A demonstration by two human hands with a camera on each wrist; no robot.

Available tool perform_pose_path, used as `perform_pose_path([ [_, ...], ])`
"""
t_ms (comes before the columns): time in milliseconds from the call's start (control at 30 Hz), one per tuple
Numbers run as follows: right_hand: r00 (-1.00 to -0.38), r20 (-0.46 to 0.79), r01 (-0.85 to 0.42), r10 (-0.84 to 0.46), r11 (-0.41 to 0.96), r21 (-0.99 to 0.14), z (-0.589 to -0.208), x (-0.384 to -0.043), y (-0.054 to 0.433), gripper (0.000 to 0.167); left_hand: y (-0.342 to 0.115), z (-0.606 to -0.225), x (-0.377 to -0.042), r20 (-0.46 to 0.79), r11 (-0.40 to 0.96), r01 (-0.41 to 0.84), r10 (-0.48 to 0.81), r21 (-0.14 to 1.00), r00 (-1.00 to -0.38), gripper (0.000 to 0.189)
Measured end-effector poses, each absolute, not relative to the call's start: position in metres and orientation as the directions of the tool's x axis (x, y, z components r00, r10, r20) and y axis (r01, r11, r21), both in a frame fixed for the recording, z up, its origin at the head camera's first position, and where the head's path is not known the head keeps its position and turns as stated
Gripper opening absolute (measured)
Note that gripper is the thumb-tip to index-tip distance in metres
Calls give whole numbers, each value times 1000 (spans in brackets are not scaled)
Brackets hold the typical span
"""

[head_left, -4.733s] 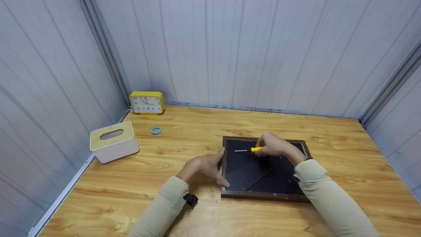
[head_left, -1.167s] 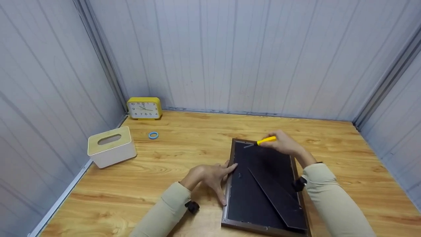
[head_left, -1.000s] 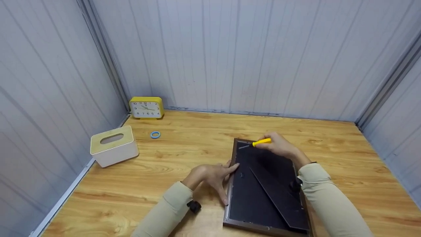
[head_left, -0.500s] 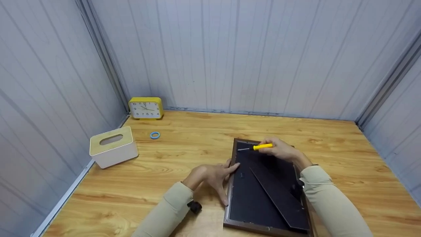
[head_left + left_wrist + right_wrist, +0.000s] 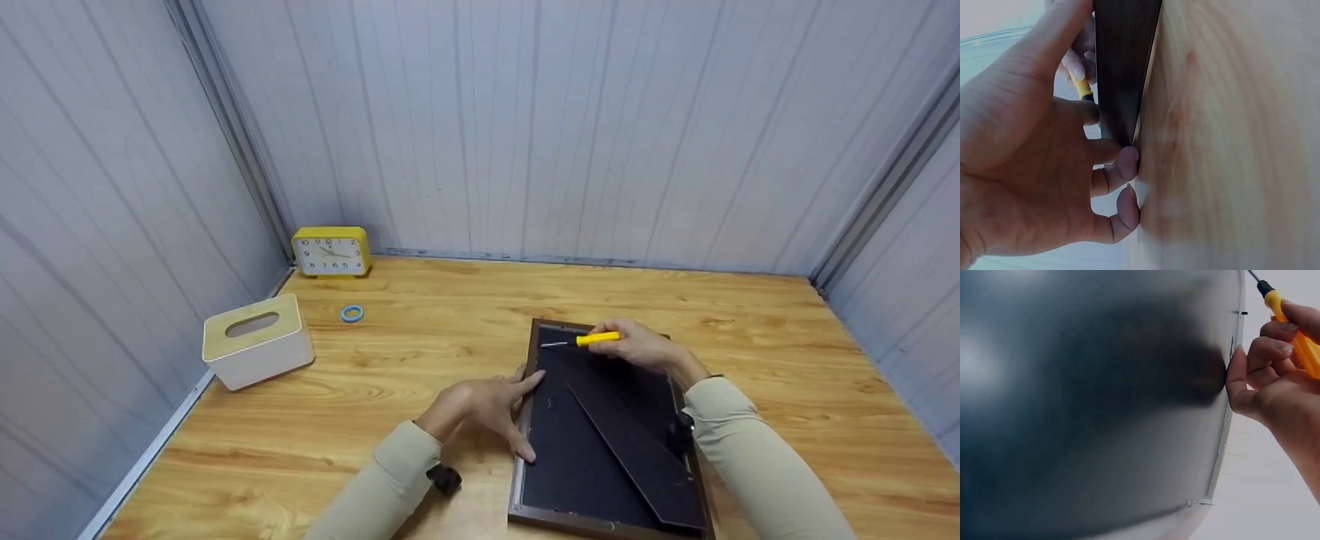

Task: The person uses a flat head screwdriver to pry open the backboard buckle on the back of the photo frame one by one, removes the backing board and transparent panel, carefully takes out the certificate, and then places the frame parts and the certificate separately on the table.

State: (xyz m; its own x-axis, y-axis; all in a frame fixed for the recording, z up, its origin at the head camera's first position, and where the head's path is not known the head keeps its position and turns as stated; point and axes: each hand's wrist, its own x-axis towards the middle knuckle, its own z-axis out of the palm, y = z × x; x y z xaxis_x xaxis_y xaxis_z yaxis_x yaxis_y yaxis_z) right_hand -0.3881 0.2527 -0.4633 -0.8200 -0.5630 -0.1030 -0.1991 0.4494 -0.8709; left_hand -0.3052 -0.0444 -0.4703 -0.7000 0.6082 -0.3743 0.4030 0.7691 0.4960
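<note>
A picture frame (image 5: 555, 450) lies face down on the table, its black back up, with a brown rim and a slanted stand leg (image 5: 637, 457). My left hand (image 5: 491, 405) rests on its left edge, thumb and index finger spread over the rim. In the left wrist view, the other fingers bend beside the frame's side (image 5: 1123, 67). My right hand (image 5: 634, 345) grips a yellow-handled screwdriver (image 5: 598, 339) over the far end. Its thin tip points left, right at the inner edge of the rim. In the right wrist view, the little finger touches the frame's edge (image 5: 1222, 439).
A yellow clock (image 5: 332, 252) stands at the back left corner. In front of it are a white tissue box (image 5: 262, 364) with a wooden lid and a blue ring (image 5: 352, 313). Pale panel walls (image 5: 495, 135) enclose the wood-grain table (image 5: 420, 300).
The frame has turned from lying crosswise to lengthwise. The screwdriver has come down and left toward the far left corner, its handle flatter. My left thumb has shifted onto the black back.
</note>
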Motion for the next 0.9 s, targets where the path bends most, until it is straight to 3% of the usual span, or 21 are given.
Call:
perform_pose_path([
  [333, -834, -65, -253, -549, 484, -838, -464, -384, 245, 23, -43, -473, -304, -368, 776, 398, 597, 489, -713, 130],
  [900, -915, -53, -110, -400, 373, -922, -442, -388, 217, 26, -44, -473, -305, -365, 773, 399, 601, 494, -712, 131],
])
